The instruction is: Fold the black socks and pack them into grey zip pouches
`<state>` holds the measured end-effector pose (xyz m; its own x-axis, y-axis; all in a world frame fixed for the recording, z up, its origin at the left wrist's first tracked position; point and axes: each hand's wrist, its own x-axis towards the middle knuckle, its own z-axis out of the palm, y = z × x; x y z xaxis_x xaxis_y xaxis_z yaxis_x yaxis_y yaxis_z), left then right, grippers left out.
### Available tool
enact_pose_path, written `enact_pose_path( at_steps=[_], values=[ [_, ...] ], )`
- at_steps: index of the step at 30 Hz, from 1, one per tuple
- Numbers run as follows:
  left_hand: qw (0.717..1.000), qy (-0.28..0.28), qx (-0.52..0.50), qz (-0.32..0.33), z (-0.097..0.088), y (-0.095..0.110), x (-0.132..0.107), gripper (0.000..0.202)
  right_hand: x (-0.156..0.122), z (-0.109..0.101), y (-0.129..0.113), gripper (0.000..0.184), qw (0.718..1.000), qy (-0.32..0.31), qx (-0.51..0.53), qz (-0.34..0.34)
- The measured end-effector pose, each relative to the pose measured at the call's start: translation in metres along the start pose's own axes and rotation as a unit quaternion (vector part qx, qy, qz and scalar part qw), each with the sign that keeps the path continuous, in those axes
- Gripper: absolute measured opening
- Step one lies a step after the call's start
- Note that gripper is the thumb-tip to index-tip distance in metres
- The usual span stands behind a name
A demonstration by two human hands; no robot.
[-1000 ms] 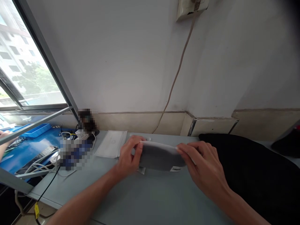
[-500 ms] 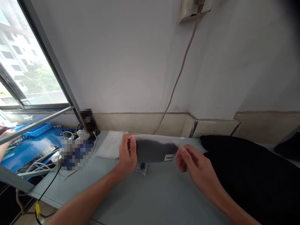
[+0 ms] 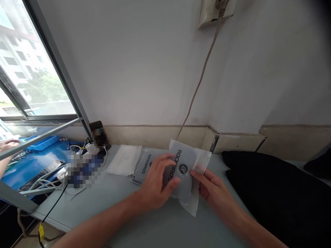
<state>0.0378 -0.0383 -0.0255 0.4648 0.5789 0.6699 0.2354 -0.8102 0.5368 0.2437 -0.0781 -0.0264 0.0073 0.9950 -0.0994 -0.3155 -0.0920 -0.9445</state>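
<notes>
A frosted plastic bag (image 3: 187, 158) printed ROCKBROS, with something dark inside, is tilted above the table. My right hand (image 3: 210, 184) pinches its right side between thumb and fingers. In front of its left part is my left hand (image 3: 159, 181), fingers spread and curved; whether they touch the bag I cannot tell. Behind that hand another dark ROCKBROS-printed package (image 3: 142, 168) lies on the table, partly covered. Further left rests a pile of flat white frosted bags (image 3: 123, 159).
The grey table (image 3: 160, 227) runs along the wall. Black cloth (image 3: 271, 193) is heaped at the right. White cables (image 3: 46, 184) and a blue tray (image 3: 45, 142) are at the left, beyond a metal frame (image 3: 59, 129). Another person's hand (image 3: 9, 144) shows at the far left.
The bag has turned from its barcode side to its logo side and stands more upright. My left hand has let go of its left end and opened. The package on the table is more exposed.
</notes>
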Motion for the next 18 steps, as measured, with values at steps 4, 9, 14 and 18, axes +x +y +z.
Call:
enact_pose_path(
  at_steps=[4,9,14,18],
  values=[
    [0.953,-0.037,-0.148,-0.26,-0.002,-0.008,0.007,0.057,-0.002,0.004,0.001,0.048,1.0,-0.019,-0.003,-0.022],
    [0.931,-0.036,-0.208,-0.298,-0.003,-0.018,0.011,0.046,0.002,0.002,0.009,0.049,0.996,-0.051,-0.072,-0.012],
    [0.938,-0.013,-0.174,-0.3,-0.008,-0.024,0.013,0.048,0.005,-0.001,0.017,0.043,0.985,-0.111,-0.132,-0.008],
    [0.926,-0.04,-0.212,-0.31,-0.011,-0.027,0.015,0.048,0.003,-0.002,0.017,0.039,0.977,-0.138,-0.158,-0.026]
  ],
)
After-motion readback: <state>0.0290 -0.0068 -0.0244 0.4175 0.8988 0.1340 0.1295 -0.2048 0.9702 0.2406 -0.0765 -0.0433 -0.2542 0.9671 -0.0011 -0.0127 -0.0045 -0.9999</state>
